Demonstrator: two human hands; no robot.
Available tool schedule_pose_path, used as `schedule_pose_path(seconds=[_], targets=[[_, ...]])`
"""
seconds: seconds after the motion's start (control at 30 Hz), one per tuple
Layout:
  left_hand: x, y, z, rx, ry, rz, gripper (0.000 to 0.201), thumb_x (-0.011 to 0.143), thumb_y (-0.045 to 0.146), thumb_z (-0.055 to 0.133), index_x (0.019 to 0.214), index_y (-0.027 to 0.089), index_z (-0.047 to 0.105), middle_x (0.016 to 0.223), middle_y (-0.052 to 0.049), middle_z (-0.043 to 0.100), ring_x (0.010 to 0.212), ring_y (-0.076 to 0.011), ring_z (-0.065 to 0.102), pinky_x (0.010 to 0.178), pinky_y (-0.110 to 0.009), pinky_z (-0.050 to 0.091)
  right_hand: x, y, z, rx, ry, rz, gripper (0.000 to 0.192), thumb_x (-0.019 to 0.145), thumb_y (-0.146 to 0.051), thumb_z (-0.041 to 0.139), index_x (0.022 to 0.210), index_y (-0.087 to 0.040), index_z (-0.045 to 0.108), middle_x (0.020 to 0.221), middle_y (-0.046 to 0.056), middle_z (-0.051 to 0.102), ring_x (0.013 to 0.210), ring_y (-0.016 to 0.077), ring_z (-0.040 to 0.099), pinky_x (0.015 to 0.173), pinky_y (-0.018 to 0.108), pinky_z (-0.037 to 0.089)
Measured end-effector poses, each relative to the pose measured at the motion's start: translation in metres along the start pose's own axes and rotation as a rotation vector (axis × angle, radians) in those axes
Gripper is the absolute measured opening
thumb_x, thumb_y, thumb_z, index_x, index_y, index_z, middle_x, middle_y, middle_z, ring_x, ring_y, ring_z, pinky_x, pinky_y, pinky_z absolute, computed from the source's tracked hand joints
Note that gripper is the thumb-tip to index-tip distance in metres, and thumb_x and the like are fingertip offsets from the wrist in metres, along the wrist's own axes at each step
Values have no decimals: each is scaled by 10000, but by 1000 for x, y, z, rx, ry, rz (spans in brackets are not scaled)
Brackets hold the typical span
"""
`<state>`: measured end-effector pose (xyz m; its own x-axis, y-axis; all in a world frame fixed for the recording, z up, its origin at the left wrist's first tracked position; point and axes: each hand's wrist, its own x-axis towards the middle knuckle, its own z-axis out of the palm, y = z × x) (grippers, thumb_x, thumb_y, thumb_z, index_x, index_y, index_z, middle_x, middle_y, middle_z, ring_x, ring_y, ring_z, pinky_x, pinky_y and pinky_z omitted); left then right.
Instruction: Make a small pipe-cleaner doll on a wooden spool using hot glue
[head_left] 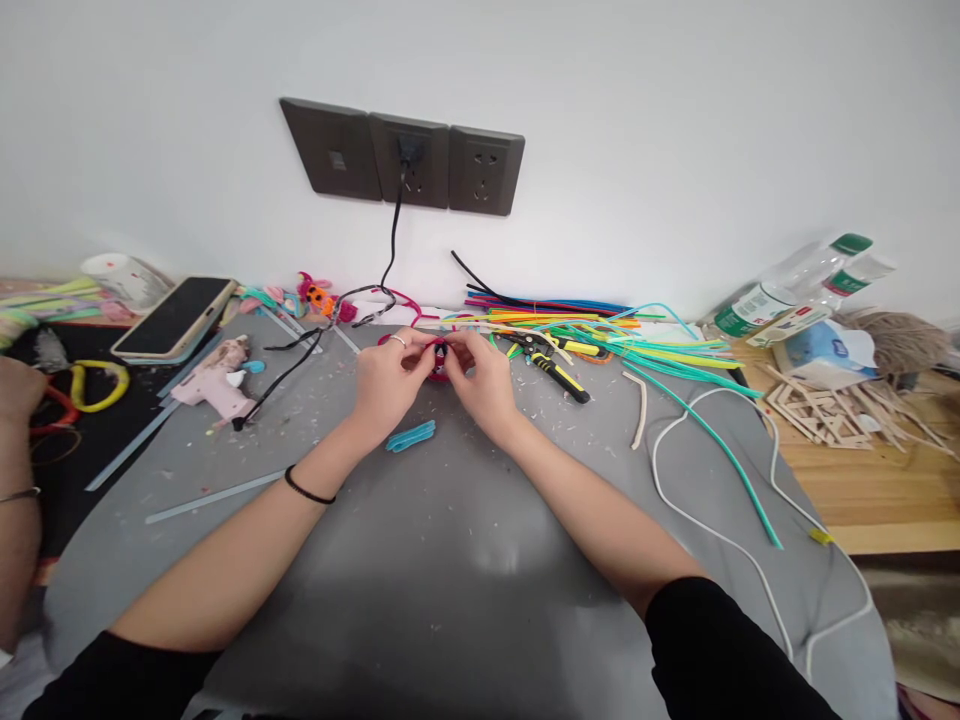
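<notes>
My left hand (391,385) and my right hand (481,385) meet over the grey table mat (420,580), fingertips pinched together. Between them is a small red and black craft piece (440,372), mostly covered by my fingers; its exact shape cannot be made out. Just below my left hand lies a folded light-blue strip (410,437). To the right of my right hand rest black-and-yellow pliers (559,372). Behind my hands spreads a bundle of coloured pipe cleaners (540,305), with a crimson one (405,300) curled nearby.
At left lie a pink glue gun (221,382), clear glue sticks (214,497), a phone (176,320) and yellow-handled scissors (97,388). Another person's arm (16,500) reaches in there. A white cable (697,515) loops at right, near plastic bottles (765,300) and wooden sticks (825,410).
</notes>
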<state>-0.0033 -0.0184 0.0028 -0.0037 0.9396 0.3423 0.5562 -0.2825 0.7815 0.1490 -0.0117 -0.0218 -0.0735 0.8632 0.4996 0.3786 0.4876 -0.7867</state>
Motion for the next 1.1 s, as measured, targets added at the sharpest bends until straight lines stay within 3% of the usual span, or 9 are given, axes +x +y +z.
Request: schedule_pose_path(seconds=[0.47,0.63,0.83,0.97,1.1], targets=[[1,-5,0,-14,-30,40,166,881,332,613,930,239,742,838,-29,811,793,-216,773,783,-297,606,-1,3,-1,-26,5,-23,116,962,-276,528,952,-239,638,929,61,727,793,188,653,762,330,549],[1,-4,0,-24,34,-6,159,915,350,597,941,231,700,875,-36,815,791,-214,783,776,-295,607,1,-1,-2,20,13,-23,133,958,-268,518,1036,-231,619,928,62,725,772,180,664,756,330,559],[0,-6,2,-30,105,12,154,915,358,597,949,220,659,832,-27,811,730,-204,786,711,-288,610,1,-3,3,117,16,66,84,917,-302,546,948,-226,567,806,21,702,682,155,649,659,287,540],[-1,-4,3,21,93,17,129,919,342,595,935,227,651,831,-22,811,752,-205,788,737,-293,610,1,-2,4,120,21,93,77,909,-299,544,928,-226,563,784,4,694,656,143,633,639,270,524],[3,-4,2,92,56,44,87,893,291,613,888,225,668,796,-20,796,713,-200,764,713,-287,591,1,-1,1,23,9,31,76,925,-277,527,927,-221,579,793,14,672,668,149,613,662,278,515]])
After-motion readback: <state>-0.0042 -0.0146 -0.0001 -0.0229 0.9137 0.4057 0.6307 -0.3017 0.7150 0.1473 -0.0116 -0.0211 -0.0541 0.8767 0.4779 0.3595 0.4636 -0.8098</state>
